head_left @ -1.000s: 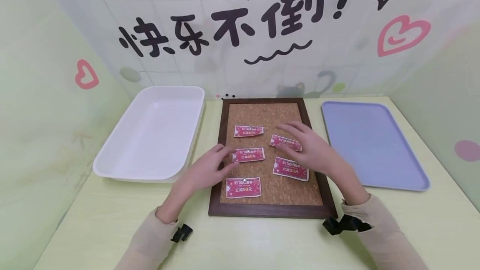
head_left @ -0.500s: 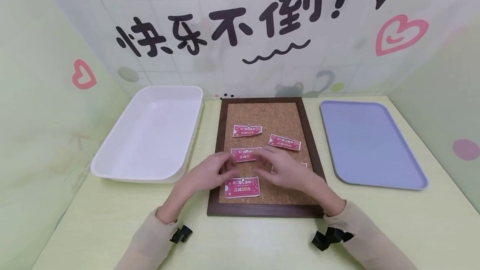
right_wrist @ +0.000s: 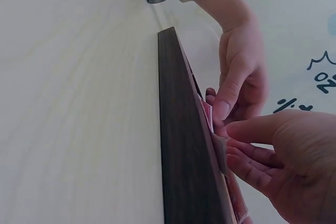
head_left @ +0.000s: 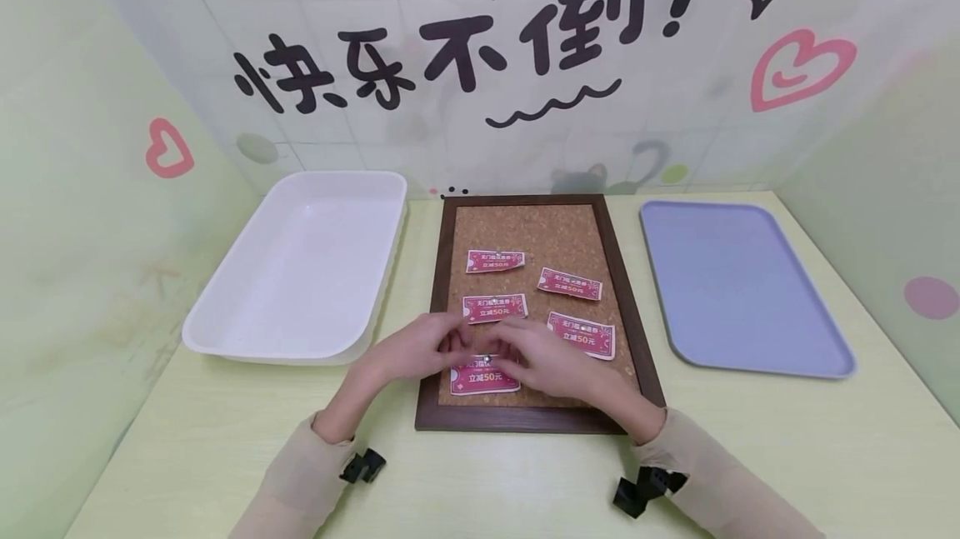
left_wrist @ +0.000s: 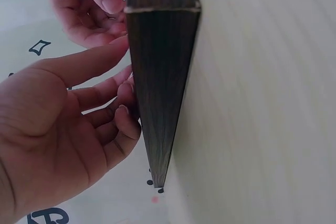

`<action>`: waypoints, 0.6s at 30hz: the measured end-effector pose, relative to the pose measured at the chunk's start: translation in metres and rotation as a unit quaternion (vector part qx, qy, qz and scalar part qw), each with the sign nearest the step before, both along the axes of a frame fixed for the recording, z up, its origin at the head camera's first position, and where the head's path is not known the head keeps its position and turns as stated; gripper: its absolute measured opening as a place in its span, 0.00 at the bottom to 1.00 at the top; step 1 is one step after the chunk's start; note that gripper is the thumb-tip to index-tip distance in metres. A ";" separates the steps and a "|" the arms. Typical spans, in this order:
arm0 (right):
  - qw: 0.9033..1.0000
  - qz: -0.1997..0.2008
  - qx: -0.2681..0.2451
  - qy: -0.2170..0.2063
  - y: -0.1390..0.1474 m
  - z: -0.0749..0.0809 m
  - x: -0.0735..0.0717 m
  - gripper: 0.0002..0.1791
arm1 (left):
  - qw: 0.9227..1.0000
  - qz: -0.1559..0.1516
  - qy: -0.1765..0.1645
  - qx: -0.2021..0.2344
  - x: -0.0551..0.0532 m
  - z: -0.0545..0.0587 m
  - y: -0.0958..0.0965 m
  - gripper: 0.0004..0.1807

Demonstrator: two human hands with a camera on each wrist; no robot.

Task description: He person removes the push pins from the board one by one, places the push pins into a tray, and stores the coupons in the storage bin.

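A pink coupon (head_left: 484, 377) lies at the lower left of the cork board (head_left: 532, 227), a small pin (head_left: 487, 358) at its top edge. My left hand (head_left: 424, 347) reaches over the board's left frame, fingers loosely bent, thumb by the coupon's upper left. From the other side my right hand (head_left: 551, 357) brings bent fingers and thumb close to the pin. In the right wrist view, the right thumb and fingertips (right_wrist: 232, 153) are right at the coupon's raised edge (right_wrist: 219, 148); I cannot tell whether they pinch it. The left thumb (right_wrist: 226, 107) points down beside it.
Several other coupons, such as a middle-left coupon (head_left: 495, 307) and a right-hand coupon (head_left: 583, 335), are on the cork. A deep white tray (head_left: 296, 272) stands left of the board, a flat lavender tray (head_left: 750, 289) right. A printed backdrop (head_left: 450, 139) rises behind the table.
My right hand has come from the right-hand coupons leftward and down to the lower-left coupon. My left hand has shifted slightly down, its fingertips now nearer that coupon's top edge.
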State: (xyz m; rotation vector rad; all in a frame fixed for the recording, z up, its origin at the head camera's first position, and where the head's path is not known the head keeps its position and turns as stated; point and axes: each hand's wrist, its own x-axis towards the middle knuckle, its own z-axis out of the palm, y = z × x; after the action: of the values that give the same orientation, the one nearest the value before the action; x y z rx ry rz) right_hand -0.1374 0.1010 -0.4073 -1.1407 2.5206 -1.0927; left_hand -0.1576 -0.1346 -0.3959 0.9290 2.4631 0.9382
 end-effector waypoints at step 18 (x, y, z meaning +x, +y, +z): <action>1.000 -0.005 0.014 -0.002 -0.010 -0.008 -0.004 0.10 | 1.000 -0.006 -0.011 -0.019 -0.001 -0.001 -0.002 0.05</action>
State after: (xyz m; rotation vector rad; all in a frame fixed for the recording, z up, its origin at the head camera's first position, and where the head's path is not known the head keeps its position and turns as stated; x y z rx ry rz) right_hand -0.1414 0.0912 -0.4152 -1.1199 2.5335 -1.0571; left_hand -0.1585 -0.1370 -0.3972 0.9151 2.4446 0.8908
